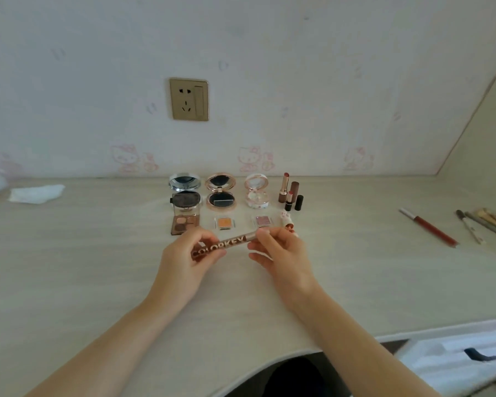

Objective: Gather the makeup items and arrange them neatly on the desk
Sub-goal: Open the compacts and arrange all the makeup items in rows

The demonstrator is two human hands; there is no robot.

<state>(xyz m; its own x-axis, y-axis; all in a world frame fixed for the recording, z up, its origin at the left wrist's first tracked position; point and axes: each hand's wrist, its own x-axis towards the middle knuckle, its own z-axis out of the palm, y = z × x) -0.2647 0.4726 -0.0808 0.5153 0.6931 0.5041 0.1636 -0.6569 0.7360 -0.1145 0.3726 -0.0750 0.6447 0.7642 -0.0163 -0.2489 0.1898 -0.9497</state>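
Note:
Both hands hold a brown tube lettered COLORKEY point(233, 242) above the pale desk point(98, 267). My left hand point(188, 262) grips its lower left end and my right hand point(281, 253) pinches its silver upper right end. Behind stand three open compacts: a silver one point(184, 193), a rose-gold one point(220, 191) and a white one point(257, 191). In front of them lie a brown eyeshadow palette point(184, 223), an orange pan point(224, 223) and a pink pan point(261, 221). Uncapped lipsticks point(289, 193) stand at the right, with a small pink-white tube point(287, 219) partly hidden by my right hand.
A red pencil point(428, 228) and several pens and brushes point(484, 224) lie at the far right. A crumpled white tissue point(36, 193) sits at the back left. A wall socket point(189, 99) is above the row. A white bag point(455, 359) lies by the desk's curved front edge.

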